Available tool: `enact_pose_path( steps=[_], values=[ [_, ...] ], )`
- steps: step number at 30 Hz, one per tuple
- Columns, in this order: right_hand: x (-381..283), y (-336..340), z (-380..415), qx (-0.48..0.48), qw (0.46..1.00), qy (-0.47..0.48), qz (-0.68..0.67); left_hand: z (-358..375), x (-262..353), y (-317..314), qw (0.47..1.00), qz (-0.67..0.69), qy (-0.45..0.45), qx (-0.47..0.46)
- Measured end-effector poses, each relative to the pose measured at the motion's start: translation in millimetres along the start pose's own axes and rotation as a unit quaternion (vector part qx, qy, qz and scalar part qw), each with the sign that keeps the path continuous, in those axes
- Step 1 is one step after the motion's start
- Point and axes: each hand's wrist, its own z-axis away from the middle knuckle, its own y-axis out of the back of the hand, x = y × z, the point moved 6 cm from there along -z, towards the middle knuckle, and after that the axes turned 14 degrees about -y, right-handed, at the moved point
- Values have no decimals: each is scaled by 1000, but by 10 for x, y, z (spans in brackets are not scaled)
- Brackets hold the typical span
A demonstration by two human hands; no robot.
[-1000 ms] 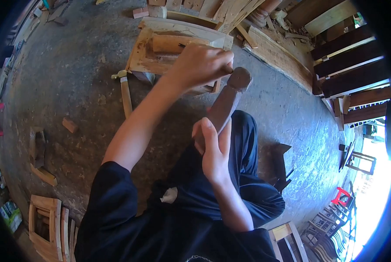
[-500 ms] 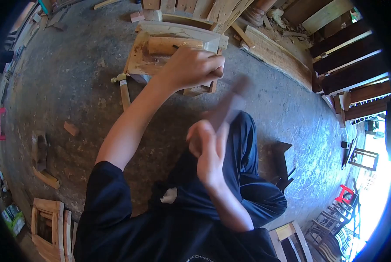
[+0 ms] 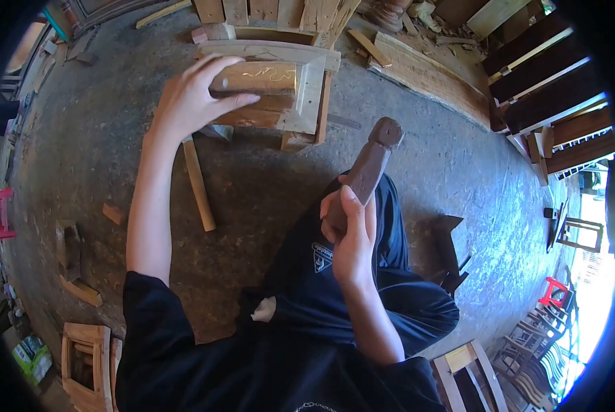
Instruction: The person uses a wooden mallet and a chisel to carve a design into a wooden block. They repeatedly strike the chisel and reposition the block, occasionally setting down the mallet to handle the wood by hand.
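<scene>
My right hand (image 3: 355,237) is wrapped round a dark brown wooden mallet-like piece (image 3: 374,165), which points up and away over my knee. My left hand (image 3: 196,96), fingers apart, is at the left end of a wooden block (image 3: 263,79); whether its fingertips touch the block cannot be made out. The block lies on a low wooden bench (image 3: 311,93), with wavy light marks on its upper face. A hammer (image 3: 199,185) with a pale wooden handle lies on the floor beside the bench, its head hidden near my left wrist.
A long plank (image 3: 431,79) lies on the floor at upper right, near dark slatted wood (image 3: 541,82). Wooden frames (image 3: 86,364) stand at lower left. A dark angular object (image 3: 448,254) is right of my knee. A red stool (image 3: 553,292) stands at far right.
My left hand has moved left and opened, from a closed fist over the block's right part. The dark piece has swung slightly and my right hand has shifted right. The view has turned a little.
</scene>
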Motion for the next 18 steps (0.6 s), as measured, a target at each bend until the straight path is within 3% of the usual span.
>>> enact_pose_path(
  steps=[4,12,16,18],
  values=[
    [20,-13,-42,-1,1000,-17,-1,144,78,-74,993,2,87,-74],
    [64,56,-86,-3,1000,-27,-9,181,442,-222,981,-44,186,-22],
    [53,74,-85,9,1000,-28,-6,94,596,-141,981,-76,177,-7],
    [52,113,-76,18,999,-24,-11,-34,689,-9,989,-54,119,66]
  ],
)
